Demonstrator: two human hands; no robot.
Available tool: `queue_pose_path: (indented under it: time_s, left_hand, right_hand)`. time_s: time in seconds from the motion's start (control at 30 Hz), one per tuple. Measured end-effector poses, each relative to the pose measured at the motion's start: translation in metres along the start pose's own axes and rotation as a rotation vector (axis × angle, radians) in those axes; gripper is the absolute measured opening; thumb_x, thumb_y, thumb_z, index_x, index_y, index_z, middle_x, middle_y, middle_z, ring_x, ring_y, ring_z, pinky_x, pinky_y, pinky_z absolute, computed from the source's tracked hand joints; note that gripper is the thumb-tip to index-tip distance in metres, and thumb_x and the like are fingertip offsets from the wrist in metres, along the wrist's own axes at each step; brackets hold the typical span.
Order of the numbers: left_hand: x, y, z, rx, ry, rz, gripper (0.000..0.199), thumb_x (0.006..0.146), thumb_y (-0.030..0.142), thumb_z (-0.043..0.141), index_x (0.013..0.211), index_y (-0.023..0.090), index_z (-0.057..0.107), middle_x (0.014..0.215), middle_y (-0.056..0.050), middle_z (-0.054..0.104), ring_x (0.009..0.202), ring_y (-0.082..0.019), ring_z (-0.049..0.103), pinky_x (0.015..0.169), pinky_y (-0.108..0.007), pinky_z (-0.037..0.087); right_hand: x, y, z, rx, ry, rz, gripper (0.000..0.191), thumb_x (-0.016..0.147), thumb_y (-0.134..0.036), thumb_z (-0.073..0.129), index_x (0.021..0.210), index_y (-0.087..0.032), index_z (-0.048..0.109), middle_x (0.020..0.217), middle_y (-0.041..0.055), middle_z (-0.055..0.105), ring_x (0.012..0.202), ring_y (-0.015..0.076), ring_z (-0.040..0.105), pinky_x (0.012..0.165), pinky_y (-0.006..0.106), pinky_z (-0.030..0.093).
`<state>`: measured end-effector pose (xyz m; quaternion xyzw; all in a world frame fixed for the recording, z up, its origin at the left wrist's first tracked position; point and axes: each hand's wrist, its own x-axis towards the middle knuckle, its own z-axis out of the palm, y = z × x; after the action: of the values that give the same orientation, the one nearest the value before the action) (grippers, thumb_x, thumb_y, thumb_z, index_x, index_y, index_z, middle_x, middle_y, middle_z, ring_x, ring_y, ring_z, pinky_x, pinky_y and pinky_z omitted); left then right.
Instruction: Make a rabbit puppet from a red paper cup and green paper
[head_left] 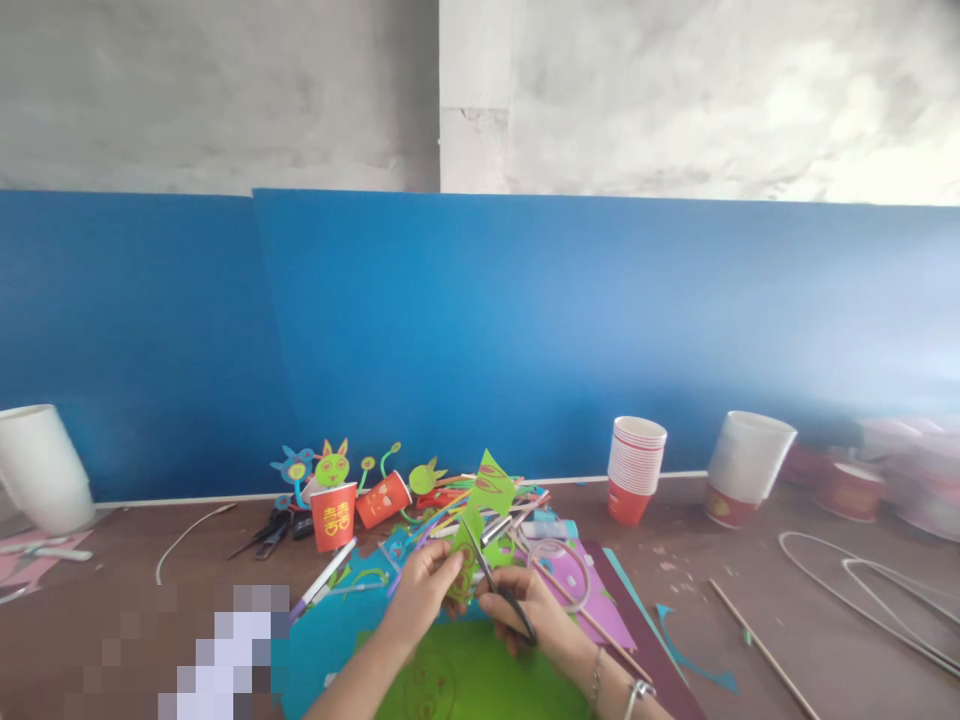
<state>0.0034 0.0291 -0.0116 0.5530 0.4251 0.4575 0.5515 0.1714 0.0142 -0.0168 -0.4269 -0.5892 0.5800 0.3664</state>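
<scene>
My left hand point(430, 585) pinches a piece of green paper point(491, 487) with reddish drawn outlines on it. My right hand point(529, 605) has its fingers through the handles of dark-handled scissors point(480, 552), whose blades reach up to the green paper's edge. Below both hands lies a larger green sheet point(480, 670) with a face drawn in thin lines, on top of a blue sheet point(322, 640). Behind the hands is a heap of colourful pipe cleaners point(454, 500). Part of the paper is hidden by my left fingers.
Two red paper cups point(334, 520) with green and blue paper animal shapes stand and lean at the back left. A stack of paper cups point(635, 470) is at the right, with a larger cup stack point(750, 470) beyond. A thin wooden stick point(761, 645) lies on the brown table.
</scene>
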Motion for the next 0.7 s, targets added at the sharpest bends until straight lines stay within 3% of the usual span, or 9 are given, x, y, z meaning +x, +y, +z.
queue_pose_path:
  time_s: [0.4, 0.57, 0.7]
  left_hand:
    - [0.003, 0.006, -0.009, 0.035, -0.026, -0.037, 0.037, 0.065, 0.054, 0.064, 0.062, 0.019, 0.051, 0.049, 0.005, 0.047, 0.041, -0.01, 0.042, 0.038, -0.022, 0.035]
    - [0.002, 0.007, -0.015, 0.082, -0.09, -0.089, 0.034, 0.063, 0.049, 0.067, 0.06, 0.017, 0.056, 0.047, 0.003, 0.05, 0.038, -0.009, 0.041, 0.036, -0.021, 0.029]
    - [0.004, 0.006, -0.022, 0.102, -0.128, -0.135, 0.032, 0.062, 0.046, 0.07, 0.057, 0.017, 0.056, 0.047, 0.001, 0.054, 0.037, -0.01, 0.043, 0.035, -0.021, 0.026]
  right_hand:
    - [0.003, 0.009, -0.006, -0.061, 0.001, 0.021, 0.042, 0.065, -0.053, 0.07, 0.073, -0.013, 0.064, 0.042, -0.0068, 0.05, 0.032, 0.0044, 0.039, 0.031, 0.016, 0.029]
    - [0.002, 0.01, -0.008, -0.04, -0.07, 0.022, 0.041, 0.064, -0.052, 0.072, 0.076, -0.014, 0.064, 0.044, -0.0067, 0.051, 0.036, 0.0066, 0.045, 0.033, 0.016, 0.032]
    - [-0.002, 0.005, -0.009, -0.09, -0.094, 0.03, 0.04, 0.065, -0.053, 0.071, 0.072, -0.014, 0.064, 0.043, -0.0067, 0.05, 0.034, 0.0053, 0.041, 0.032, 0.016, 0.03]
